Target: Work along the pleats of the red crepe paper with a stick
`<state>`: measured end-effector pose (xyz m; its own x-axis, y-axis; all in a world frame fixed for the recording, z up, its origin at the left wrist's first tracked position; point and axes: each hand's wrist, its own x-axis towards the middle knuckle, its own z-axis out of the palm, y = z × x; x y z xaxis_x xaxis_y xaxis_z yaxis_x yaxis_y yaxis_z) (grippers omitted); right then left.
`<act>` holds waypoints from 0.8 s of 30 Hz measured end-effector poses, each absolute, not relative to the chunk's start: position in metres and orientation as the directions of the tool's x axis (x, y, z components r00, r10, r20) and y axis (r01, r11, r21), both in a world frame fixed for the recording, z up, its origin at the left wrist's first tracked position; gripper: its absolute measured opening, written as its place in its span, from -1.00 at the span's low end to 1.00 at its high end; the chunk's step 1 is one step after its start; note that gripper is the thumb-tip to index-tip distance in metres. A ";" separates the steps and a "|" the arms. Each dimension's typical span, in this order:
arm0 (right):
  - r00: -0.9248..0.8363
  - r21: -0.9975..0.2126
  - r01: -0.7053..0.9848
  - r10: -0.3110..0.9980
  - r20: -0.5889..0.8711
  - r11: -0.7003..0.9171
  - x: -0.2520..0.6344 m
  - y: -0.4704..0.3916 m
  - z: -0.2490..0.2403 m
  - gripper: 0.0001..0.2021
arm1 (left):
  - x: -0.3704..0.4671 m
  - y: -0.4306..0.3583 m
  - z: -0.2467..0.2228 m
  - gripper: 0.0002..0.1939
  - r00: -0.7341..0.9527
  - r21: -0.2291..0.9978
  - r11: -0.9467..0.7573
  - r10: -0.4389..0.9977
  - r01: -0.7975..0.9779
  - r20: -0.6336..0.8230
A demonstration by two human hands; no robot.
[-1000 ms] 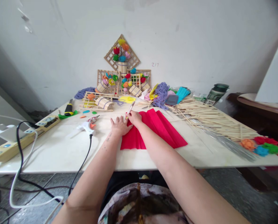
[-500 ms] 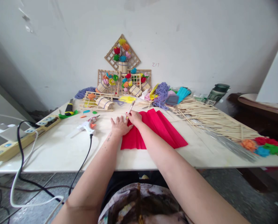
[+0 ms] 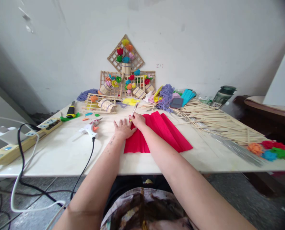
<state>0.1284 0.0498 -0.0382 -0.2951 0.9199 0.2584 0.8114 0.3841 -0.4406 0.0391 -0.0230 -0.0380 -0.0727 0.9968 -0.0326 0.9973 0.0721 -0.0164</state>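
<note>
A sheet of red crepe paper (image 3: 166, 132) lies creased on the white table in front of me. My left hand (image 3: 123, 129) rests flat with spread fingers on the paper's left edge. My right hand (image 3: 138, 121) is closed around a slim pen (image 3: 134, 109), its tip down at the paper's upper left corner. A small yellow piece (image 3: 130, 120) shows between the two hands; what it is I cannot make out. Left of my hands lies a white hot glue gun (image 3: 89, 129), with small orange, blue and green paper cutouts beyond it.
At left are a power strip (image 3: 25, 142) with cables and a utility knife (image 3: 71, 111). Bamboo lattice panels with paper flowers (image 3: 125, 59) lean on the wall. Purple yarn (image 3: 166, 97), wooden sticks (image 3: 219, 119), metal wires (image 3: 238, 150) and a dark bottle (image 3: 224, 95) occupy the right side.
</note>
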 end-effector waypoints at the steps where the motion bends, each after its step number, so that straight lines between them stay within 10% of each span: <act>1: -0.296 -0.440 0.811 0.919 0.261 0.386 0.128 0.050 -0.039 -0.65 | 0.039 -0.023 -0.038 -0.25 -0.072 -0.016 0.072 0.997 0.997 -0.033; 24: -0.280 -0.441 0.815 0.922 0.266 0.375 0.128 0.049 -0.037 -0.67 | 0.040 -0.024 -0.037 -0.28 -0.081 -0.027 0.081 0.996 0.996 -0.033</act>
<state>0.1280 0.0489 -0.0375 -0.2799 0.9224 0.2660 0.8153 0.3747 -0.4414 0.0398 -0.0241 -0.0370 -0.0814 0.9961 -0.0326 0.9964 0.0805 -0.0270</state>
